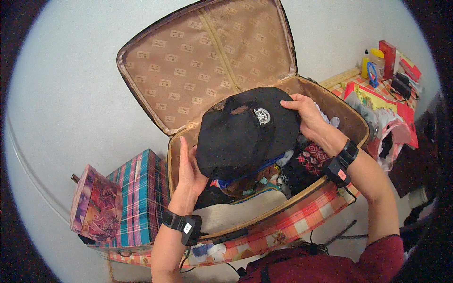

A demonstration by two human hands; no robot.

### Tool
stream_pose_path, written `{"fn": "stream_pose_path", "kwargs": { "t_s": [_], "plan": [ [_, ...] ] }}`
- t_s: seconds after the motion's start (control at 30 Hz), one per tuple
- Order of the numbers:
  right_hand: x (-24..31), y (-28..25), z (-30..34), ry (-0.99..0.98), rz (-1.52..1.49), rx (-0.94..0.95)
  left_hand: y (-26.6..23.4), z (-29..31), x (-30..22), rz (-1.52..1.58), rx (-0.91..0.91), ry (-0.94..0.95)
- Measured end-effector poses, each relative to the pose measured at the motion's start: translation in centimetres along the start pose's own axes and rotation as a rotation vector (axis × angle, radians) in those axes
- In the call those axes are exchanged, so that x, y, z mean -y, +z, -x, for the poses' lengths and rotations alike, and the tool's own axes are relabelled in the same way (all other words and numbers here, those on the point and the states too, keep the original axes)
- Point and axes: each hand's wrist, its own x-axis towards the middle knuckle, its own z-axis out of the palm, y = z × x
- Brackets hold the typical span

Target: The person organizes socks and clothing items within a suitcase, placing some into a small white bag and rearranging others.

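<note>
A black cap (236,137) with a silver-white emblem is held up over the open suitcase (264,231). My right hand (306,113) pinches its brim, thumb on top and fingers curled at the edge. On the cap's other side my left hand (189,170) supports it, partly hidden by the black cloth. Below the cap lie folded clothes and fabrics, among them a dark cloth with a red-and-white pattern (312,158) and a multicoloured printed piece (259,184). The cap covers much of the suitcase's contents.
The suitcase's brown lined lid (174,70) stands raised at the back. At left are a plaid box (137,193) and a purple-pink patterned container (96,203). Bags (391,127), a yellow-lidded jar (377,59) and a red box (388,59) sit right, on a checked tablecloth (302,214).
</note>
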Motion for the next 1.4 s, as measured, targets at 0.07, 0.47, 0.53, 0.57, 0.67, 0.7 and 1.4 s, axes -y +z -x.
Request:
{"fn": "stream_pose_path", "kwargs": {
  "t_s": [0.07,0.47,0.53,0.57,0.67,0.7,1.4],
  "plan": [
    [-0.4,-0.4,-0.4,-0.038,-0.029,-0.019,0.4,0.0,0.3,-0.057,0.017,-0.029],
    [-0.4,0.4,0.0,0.016,-0.006,-0.010,-1.9,-2.0,1.2,-0.319,-0.377,0.137],
    [-0.5,0.4,0.0,0.021,-0.007,0.010,-2.6,-2.3,1.1,-0.297,-0.395,0.183],
    [-0.6,0.4,0.0,0.026,-0.010,0.030,-2.5,-2.3,1.0,-0.296,-0.401,0.183],
    [-0.8,0.7,0.0,0.047,0.014,0.049,-2.6,-2.2,0.3,-0.321,-0.388,0.295],
    [-1.0,0.6,-0.1,0.050,0.016,0.048,-2.7,-2.2,0.3,-0.318,-0.389,0.293],
    [-1.6,1.8,0.8,0.065,-0.060,0.308,0.7,-0.8,4.1,-0.609,0.203,0.287]
  ]
}}
